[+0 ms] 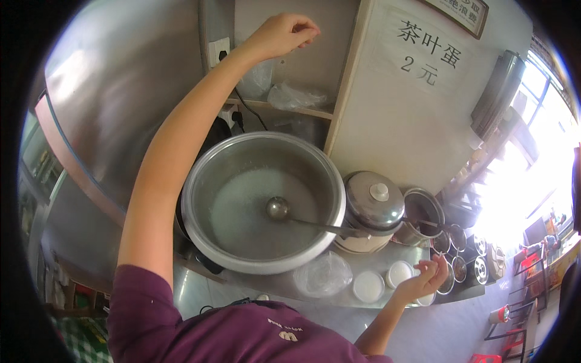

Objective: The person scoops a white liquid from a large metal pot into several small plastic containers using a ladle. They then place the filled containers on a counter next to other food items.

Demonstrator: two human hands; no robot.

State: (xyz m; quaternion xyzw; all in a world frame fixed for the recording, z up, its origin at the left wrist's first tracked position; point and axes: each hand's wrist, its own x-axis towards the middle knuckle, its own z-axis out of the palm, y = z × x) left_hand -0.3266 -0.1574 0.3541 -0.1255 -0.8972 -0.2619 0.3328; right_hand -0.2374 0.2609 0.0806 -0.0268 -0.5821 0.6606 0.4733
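Observation:
My left hand (287, 35) is raised in front of a wall cubby, its fingers curled in to the thumb, with nothing visible in them. Below it stands a large metal pot (268, 267) of cloudy, pale liquid (245, 218). A metal ladle (278, 208) rests in the pot, its handle across the right rim. Low on the right, my right hand (424, 279) is held over the counter with bent fingers, and whether it pinches something small cannot be told. Nearest to it are round white tubs (400, 273), partly hidden by the hand. Another white tub (368, 286) sits to their left.
A lidded cooker (374, 199) adjoins the pot. Beyond it are a deep metal pot (424, 213) and several small metal canisters (458, 267). A clear plastic bag (323, 274) lies at the counter's front. Plugs (237, 119) and a cord (252, 111) are behind.

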